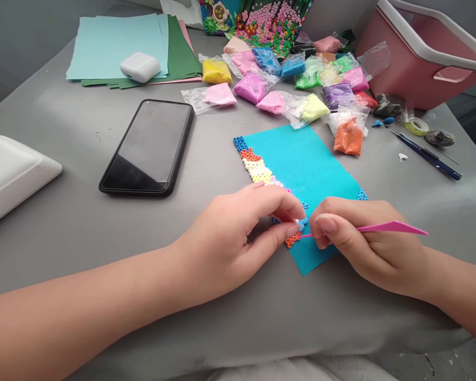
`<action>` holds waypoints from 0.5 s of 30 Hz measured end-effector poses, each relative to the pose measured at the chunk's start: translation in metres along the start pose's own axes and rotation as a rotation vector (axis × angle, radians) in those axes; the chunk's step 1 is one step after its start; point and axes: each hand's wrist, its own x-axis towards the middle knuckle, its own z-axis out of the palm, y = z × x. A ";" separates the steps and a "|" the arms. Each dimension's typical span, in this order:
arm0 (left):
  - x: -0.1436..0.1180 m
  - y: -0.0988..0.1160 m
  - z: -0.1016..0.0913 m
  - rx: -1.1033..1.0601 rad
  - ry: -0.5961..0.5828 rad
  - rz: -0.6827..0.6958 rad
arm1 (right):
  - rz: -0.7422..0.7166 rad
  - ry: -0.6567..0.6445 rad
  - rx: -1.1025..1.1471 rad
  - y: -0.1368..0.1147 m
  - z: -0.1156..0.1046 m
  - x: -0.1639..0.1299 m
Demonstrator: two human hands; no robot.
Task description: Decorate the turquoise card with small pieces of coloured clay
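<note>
A blue-green sheet [317,164] lies on the table, its left edge covered with small clay rings [257,170] in blue, orange, pale yellow and pink. My right hand [365,238] grips a pink clay modelling tool [392,227], its thin tip by some orange rings [292,239] near the sheet's lower corner. Over the left edge, my left hand [246,227] has thumb and forefinger closed around a small piece of blue clay [302,224]. Part of the ring pattern is hidden beneath my left fingers. More blue rings [362,195] sit at the sheet's right corner.
Several bags of coloured clay [257,87] lie behind the sheet. A phone [148,148] and a white earbud case [140,67] on stacked paper [115,42] are left. At right are a pink basket [412,63], a dark blue pen-like tool [428,155] and tape [416,126].
</note>
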 end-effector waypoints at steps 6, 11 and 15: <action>0.000 0.000 0.001 0.008 0.037 0.006 | 0.126 0.257 0.405 0.007 -0.001 0.003; 0.002 0.002 0.001 -0.241 0.170 -0.040 | -0.122 0.411 0.196 0.009 0.000 0.005; 0.004 0.005 0.001 -0.506 0.192 -0.133 | -0.301 0.230 -0.173 -0.002 -0.003 0.004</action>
